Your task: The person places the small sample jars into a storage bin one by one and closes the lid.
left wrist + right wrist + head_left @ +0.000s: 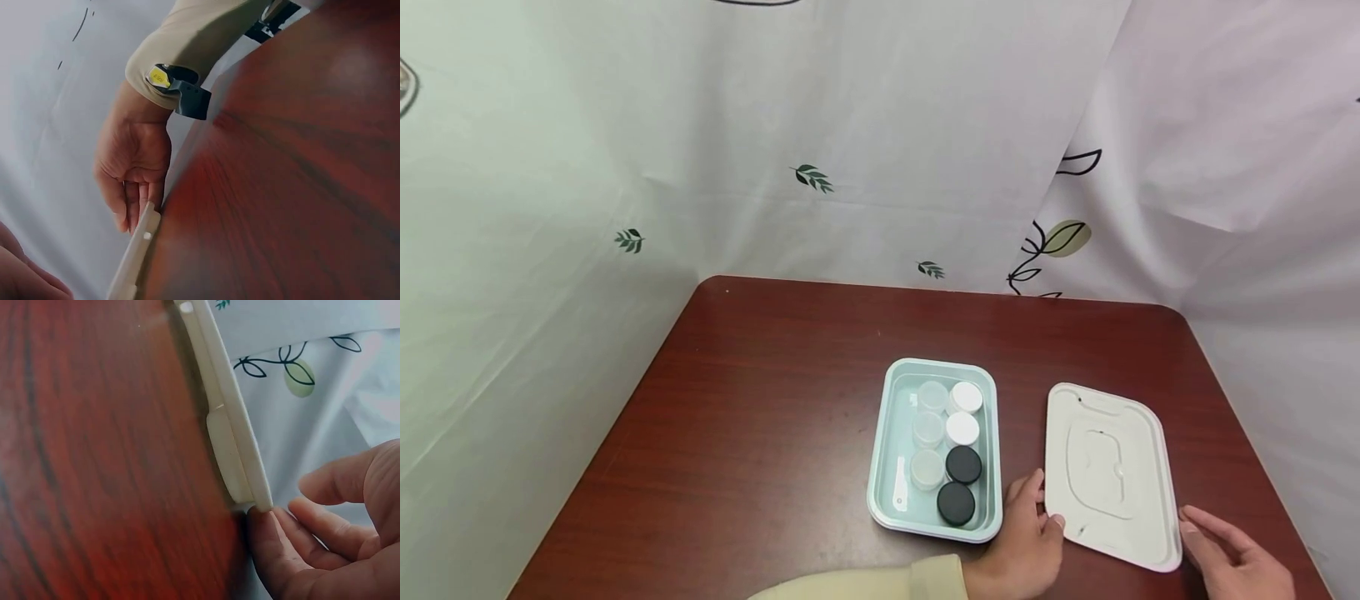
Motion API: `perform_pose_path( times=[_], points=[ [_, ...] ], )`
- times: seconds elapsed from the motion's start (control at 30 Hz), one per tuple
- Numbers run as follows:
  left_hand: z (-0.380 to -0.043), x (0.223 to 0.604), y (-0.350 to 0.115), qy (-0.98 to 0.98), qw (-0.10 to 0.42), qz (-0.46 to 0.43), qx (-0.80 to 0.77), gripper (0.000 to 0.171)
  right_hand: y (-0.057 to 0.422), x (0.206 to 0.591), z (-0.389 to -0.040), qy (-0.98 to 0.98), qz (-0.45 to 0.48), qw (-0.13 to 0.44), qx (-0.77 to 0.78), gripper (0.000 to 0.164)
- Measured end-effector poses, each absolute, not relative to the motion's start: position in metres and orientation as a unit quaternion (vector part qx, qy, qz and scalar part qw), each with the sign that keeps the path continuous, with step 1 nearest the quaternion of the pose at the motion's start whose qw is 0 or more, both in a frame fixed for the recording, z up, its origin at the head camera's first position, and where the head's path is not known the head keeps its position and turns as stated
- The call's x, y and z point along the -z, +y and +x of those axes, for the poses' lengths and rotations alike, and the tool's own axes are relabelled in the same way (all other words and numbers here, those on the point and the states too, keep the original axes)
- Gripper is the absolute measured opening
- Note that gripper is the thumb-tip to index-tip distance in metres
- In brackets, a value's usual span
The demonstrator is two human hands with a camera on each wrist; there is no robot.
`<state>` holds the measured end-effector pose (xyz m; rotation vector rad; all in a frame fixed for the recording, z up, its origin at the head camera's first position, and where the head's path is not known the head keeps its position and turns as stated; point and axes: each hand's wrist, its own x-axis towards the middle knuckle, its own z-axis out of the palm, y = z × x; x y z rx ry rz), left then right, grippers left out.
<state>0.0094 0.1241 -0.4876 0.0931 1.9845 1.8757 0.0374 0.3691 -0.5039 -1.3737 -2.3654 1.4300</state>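
Note:
A white rectangular lid (1138, 467) with a raised outline in its middle lies on the table. By its lower left corner is my left hand (1022, 533), the index finger along the edge and the thumb near the front rim. At the lid's lower right edge my right hand (1240, 554) touches the rim with its fingertips. In the right wrist view one fingertip (265, 528) meets the lid's corner (240, 444), while other fingers stand apart from it. The left wrist view shows the right hand across the lid (134, 256), its fingers hanging fairly straight.
Left of the lid stands a pale teal tray (880, 450). It holds clear-topped round containers (927, 469), white-topped ones (962, 428), black-topped ones (964, 464) and a white strip (900, 485). The dark red table (737, 467) backs onto a hanging white cloth (880, 125).

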Motion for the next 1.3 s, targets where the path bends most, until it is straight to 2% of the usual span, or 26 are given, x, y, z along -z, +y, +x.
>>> perform_pose_path(
  times=[0.07,0.3,0.53,0.87,1.13,1.3],
  points=[
    [0.009,0.488,0.124,0.714,0.197,0.045,-0.67,0.061,0.37,0.505,0.037,-0.781,-0.443,0.02,-0.439,0.052],
    [0.008,0.492,0.123,0.716,0.176,0.093,-0.669,0.063,0.371,0.51,0.037,-0.792,-0.436,0.028,-0.427,0.046],
    [0.01,0.489,0.124,0.717,0.171,0.094,-0.67,0.063,0.374,0.509,0.04,-0.79,-0.442,0.038,-0.423,0.047],
    [0.019,0.475,0.129,0.708,0.163,0.104,-0.679,0.067,0.386,0.483,0.047,-0.793,-0.443,0.046,-0.416,0.051],
    [0.017,0.444,0.114,0.671,0.186,0.123,-0.708,0.067,0.369,0.44,0.049,-0.766,-0.439,0.133,-0.45,0.047],
    [0.009,0.427,0.095,0.64,0.161,0.153,-0.735,0.062,0.355,0.415,0.045,-0.738,-0.418,0.171,-0.502,0.047]
  ],
)
